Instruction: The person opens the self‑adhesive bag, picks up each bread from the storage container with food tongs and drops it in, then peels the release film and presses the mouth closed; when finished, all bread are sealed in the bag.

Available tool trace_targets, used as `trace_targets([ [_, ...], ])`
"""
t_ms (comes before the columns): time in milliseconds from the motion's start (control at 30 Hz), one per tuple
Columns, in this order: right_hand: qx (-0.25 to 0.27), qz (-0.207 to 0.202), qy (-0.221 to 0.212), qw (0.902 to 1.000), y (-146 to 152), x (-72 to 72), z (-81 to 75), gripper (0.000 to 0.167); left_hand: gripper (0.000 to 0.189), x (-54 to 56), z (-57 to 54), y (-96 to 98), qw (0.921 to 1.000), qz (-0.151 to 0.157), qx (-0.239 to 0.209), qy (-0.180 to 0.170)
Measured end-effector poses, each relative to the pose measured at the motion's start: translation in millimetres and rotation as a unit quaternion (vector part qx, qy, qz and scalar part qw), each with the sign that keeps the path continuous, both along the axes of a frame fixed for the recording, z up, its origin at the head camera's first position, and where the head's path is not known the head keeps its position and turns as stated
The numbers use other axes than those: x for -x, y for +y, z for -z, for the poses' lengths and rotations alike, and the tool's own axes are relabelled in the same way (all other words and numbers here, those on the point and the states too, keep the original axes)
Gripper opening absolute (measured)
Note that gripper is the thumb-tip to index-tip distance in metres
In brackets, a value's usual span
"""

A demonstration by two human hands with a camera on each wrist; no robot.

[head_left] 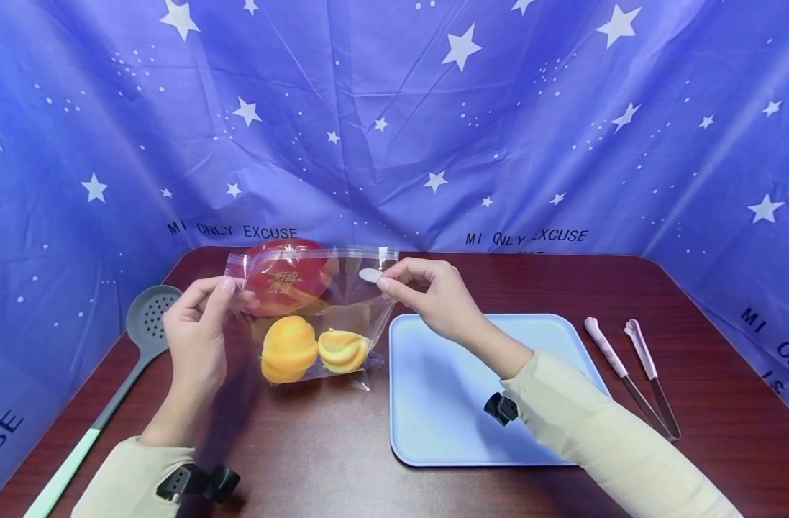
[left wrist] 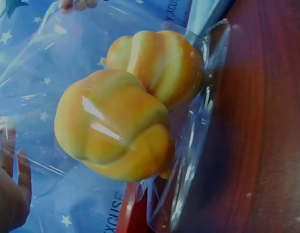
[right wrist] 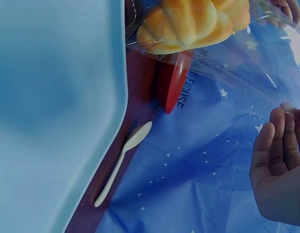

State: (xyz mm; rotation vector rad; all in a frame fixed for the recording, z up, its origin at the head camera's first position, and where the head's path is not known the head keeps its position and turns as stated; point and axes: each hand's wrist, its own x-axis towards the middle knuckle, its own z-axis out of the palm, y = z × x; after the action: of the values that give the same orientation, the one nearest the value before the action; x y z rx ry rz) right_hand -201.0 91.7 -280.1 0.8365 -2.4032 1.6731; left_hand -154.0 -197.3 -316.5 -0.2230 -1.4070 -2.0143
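A clear zip-top bag [head_left: 349, 302] hangs upright between the two hands, over the table. Inside it, at the bottom, sit two yellow-orange twisted buns: a larger bun [head_left: 289, 349] on the left and a smaller bun [head_left: 344, 350] beside it. The left hand [head_left: 200, 316] pinches the bag's upper left corner. At the upper right edge, the right hand [head_left: 436, 295] pinches the film between thumb and fingers. In the left wrist view, the near bun [left wrist: 113, 124] partly covers the other bun [left wrist: 157, 63]. The right wrist view shows the right hand [right wrist: 283, 165] at the film's edge.
Behind the bag stands a red dish [head_left: 290, 273] with gold characters. A white spoon [right wrist: 123, 162] lies beyond the light-blue tray [head_left: 426, 432]. Tongs [head_left: 640, 392] lie right of the tray. A grey skimmer [head_left: 138, 360] lies at left. A starry blue cloth [head_left: 394, 144] hangs behind.
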Motion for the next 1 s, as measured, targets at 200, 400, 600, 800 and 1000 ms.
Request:
trace_targets([
  [200, -0.015, 0.008, -0.008, 0.9998, 2, 4.0, 3.4, 0.012, 0.011, -0.6, 2.1, 0.0, 0.9997, 0.012, -0.001, -0.021],
  [400, -0.020, 0.008, -0.006, 0.9997, 2, 5.0, 2.6, 0.011, 0.013, 0.3, 0.3, -0.3, 0.9996, 0.005, 0.010, -0.026],
  [600, -0.027, 0.036, 0.012, 0.9989, -1, 5.7, 0.3, 0.010, 0.014, -2.7, -2.6, 5.0, 0.9998, 0.018, 0.001, -0.011],
  [800, -0.031, 0.069, 0.106, 0.9914, -8, 0.0, -9.4, 0.026, 0.014, -6.3, -9.0, 17.0, 0.9988, 0.042, -0.023, 0.010],
  [1000, -0.017, 0.063, 0.223, 0.9726, -22, -12.2, -23.1, 0.027, 0.013, -11.7, -16.0, 28.1, 0.9994, 0.023, -0.024, -0.008],
])
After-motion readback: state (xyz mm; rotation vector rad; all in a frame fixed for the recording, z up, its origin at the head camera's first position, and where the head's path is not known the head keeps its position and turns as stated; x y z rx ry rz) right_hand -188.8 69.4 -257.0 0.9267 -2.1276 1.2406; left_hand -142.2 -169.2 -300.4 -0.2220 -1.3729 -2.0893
